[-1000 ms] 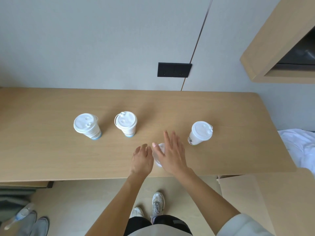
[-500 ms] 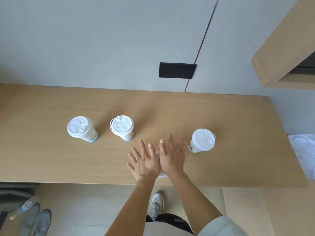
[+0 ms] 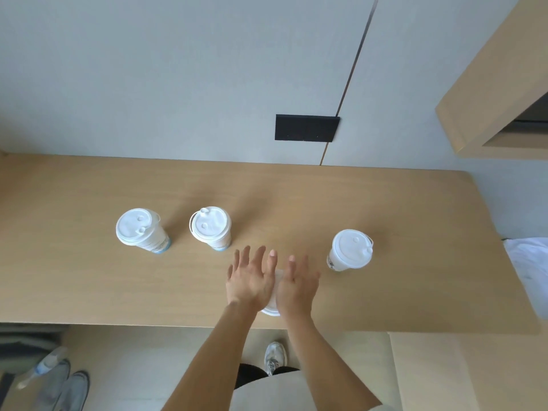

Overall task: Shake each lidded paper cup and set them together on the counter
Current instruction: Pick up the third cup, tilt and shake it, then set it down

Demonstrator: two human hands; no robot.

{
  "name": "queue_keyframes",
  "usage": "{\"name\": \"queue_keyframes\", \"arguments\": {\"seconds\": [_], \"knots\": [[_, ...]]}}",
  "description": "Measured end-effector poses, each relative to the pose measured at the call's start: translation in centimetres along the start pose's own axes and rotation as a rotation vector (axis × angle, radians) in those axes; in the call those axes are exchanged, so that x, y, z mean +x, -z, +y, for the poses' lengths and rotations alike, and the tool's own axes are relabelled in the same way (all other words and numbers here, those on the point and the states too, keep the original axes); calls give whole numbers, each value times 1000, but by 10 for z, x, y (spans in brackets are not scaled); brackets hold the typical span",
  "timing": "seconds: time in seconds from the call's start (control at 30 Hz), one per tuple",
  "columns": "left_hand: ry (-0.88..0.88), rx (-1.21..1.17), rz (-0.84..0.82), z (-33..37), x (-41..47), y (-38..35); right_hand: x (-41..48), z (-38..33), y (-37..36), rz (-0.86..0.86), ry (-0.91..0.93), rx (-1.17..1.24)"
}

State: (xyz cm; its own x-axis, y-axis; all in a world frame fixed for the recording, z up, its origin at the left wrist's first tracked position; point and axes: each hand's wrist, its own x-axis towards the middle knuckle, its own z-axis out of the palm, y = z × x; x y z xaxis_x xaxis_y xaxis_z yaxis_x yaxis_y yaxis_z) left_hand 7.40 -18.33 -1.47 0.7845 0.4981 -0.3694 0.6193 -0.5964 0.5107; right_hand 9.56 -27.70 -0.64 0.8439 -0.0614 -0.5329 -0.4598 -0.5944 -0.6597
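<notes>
Three white lidded paper cups stand on the wooden counter [image 3: 89,286]: one at the left [image 3: 139,229], one just right of it [image 3: 211,226], and one apart at the right [image 3: 351,249]. A fourth cup [image 3: 276,284] is pressed between my palms near the counter's front edge. It lies tilted with its lid towards me, and only a white sliver and the lid rim show. My left hand [image 3: 249,280] is on its left side and my right hand [image 3: 296,289] on its right. The fingers of both hands are stretched out and spread.
A black panel [image 3: 307,128] is set in the grey wall behind the counter. A wooden shelf box [image 3: 489,93] juts out at the upper right. White cloth [image 3: 530,262] lies past the counter's right end. Grey shoes [image 3: 65,387] and a plastic bottle [image 3: 41,366] are on the floor.
My left hand went from curled beside the cup to flat with spread fingers. Both palms now flank the cup, which shows between them. The three standing cups have not moved.
</notes>
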Motion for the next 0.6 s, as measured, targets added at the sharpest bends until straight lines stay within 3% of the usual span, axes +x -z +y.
{"name": "queue_keyframes", "arguments": {"seconds": [0.1,0.17,0.2,0.3,0.4,0.6], "knots": [[-263,204,7,-1,16,16,-12,6,-5,-137,-74,83],[-351,248,34,0,19,24,-10,15,-3,-92,-142,147],[-351,219,53,1,18,26,-11,22,-1,-75,-105,68],[-248,0,89,4,6,30,-18,19,9,-79,110,-58],[-126,-152,86,1,-8,27,-9,3,9,49,448,-305],[179,-65,-60,-13,-16,15,10,-7,-6,-28,365,-535]]}}
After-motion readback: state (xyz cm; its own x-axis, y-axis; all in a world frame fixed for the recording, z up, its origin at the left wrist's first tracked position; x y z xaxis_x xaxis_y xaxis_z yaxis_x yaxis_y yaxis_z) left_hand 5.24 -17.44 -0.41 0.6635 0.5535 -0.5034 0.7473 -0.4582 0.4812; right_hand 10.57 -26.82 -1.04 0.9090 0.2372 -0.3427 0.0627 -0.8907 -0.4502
